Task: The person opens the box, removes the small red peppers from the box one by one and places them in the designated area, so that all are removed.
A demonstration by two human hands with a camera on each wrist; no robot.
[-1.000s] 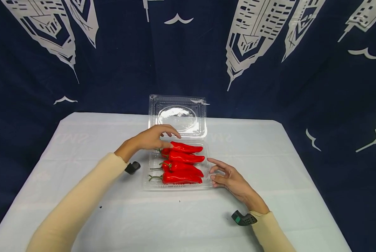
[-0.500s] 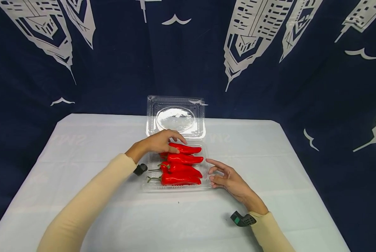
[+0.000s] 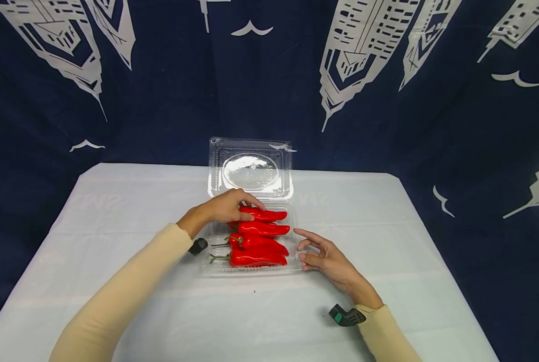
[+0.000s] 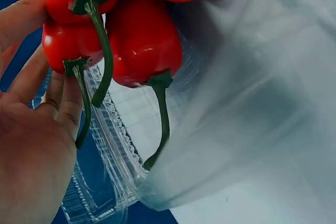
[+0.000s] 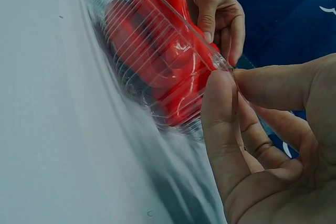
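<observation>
A clear plastic clamshell container (image 3: 251, 271) lies on the table with its lid (image 3: 251, 173) raised behind it. Several red peppers (image 3: 257, 258) with green stems lie in rows inside. At the far row, my left hand (image 3: 228, 206) grips a red pepper (image 3: 271, 216) near its stem end. The left wrist view has two stacked peppers (image 4: 71, 45) between that hand's thumb and fingers. My right hand (image 3: 330, 259) is at the container's right side; in the right wrist view its thumb and fingers pinch the rim (image 5: 223, 65).
A white cloth covers the table (image 3: 197, 322). Behind the table hangs a dark blue curtain (image 3: 269, 90) with white building prints. Dark wrist cameras sit on the left wrist (image 3: 199, 246) and on the right wrist (image 3: 347, 315).
My left hand has moved right and slightly nearer, from the stem ends onto the far peppers, and its thumb now presses on them. The right hand stays at the rim.
</observation>
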